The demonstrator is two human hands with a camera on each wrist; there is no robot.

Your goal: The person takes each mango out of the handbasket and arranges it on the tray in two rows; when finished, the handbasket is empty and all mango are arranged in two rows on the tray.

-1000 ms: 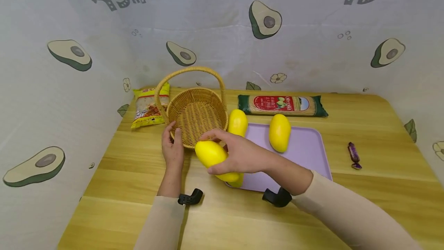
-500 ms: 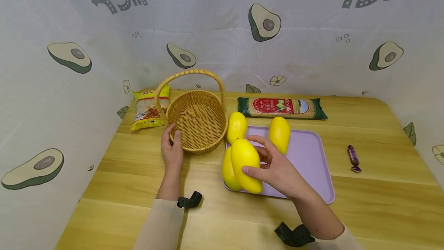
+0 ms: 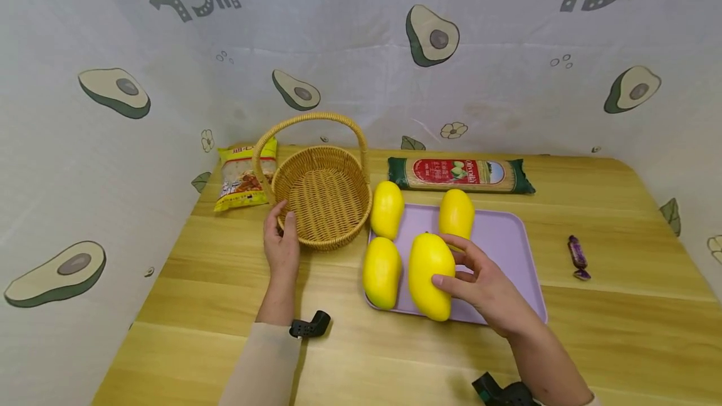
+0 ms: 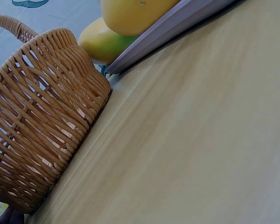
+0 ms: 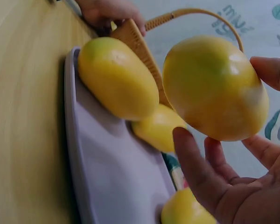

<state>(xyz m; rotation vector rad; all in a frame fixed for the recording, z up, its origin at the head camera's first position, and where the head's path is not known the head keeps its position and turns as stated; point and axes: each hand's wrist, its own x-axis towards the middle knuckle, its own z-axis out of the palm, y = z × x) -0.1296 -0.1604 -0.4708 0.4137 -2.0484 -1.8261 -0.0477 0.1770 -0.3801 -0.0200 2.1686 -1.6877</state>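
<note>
A yellow mango [image 3: 431,275] is held between the thumb and fingers of my right hand [image 3: 489,287]. In the right wrist view the held mango [image 5: 214,88] is raised above the lilac tray [image 5: 116,172]. Three other mangoes lie on the tray [image 3: 502,255]: one front left [image 3: 382,273], one back left [image 3: 387,210], one at the back [image 3: 457,213], partly behind the held one. My left hand [image 3: 281,244] grips the near-left rim of a round wicker basket [image 3: 324,205] with a tall handle. No fruit shows inside the basket. In the left wrist view the basket's woven side [image 4: 42,112] appears.
Behind the tray lies a pack of spaghetti [image 3: 459,174]. A yellow food packet [image 3: 244,177] rests left of the basket. One purple wrapped candy [image 3: 578,257] lies right of the tray. A patterned cloth wall [image 3: 361,49] borders the wooden table [image 3: 366,356].
My right hand has carried the mango from beside the basket's front rim rightward to over the tray, turning it more upright. The left hand and the basket have kept their places.
</note>
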